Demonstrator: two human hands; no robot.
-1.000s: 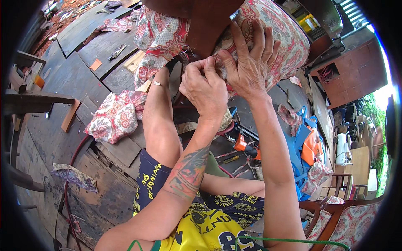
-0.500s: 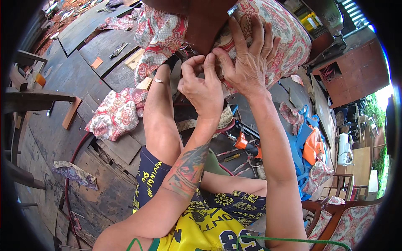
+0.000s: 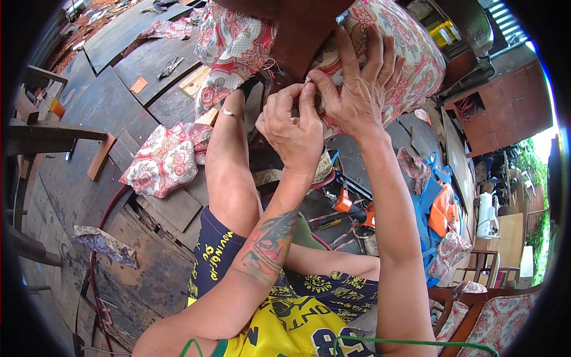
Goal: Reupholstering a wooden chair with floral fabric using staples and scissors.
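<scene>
A seat covered in floral red-and-cream fabric (image 3: 397,50) lies before me, with a brown wooden chair part (image 3: 302,44) standing up through the cover. My left hand (image 3: 291,128) has its fingers curled in and its thumb up, pinching the fabric's edge beside the wood. My right hand (image 3: 360,89) lies on the cover with its fingers spread. Its thumb reaches to the same edge and meets the left thumb. More of the floral cover (image 3: 232,44) hangs on the left side of the wood. Whatever lies under my fingertips is hidden.
On the dark board floor are a floral fabric bundle (image 3: 163,159), a red hose (image 3: 100,238), an orange-and-black tool (image 3: 351,205) and a screwdriver (image 3: 329,224). A blue bag with an orange piece (image 3: 443,208) lies at right. Wooden chair parts (image 3: 56,134) stand at left.
My left fingers have curled in further and its thumb has come up against the right thumb at the fabric edge. The right hand stays spread on the cover. The view has shifted slightly.
</scene>
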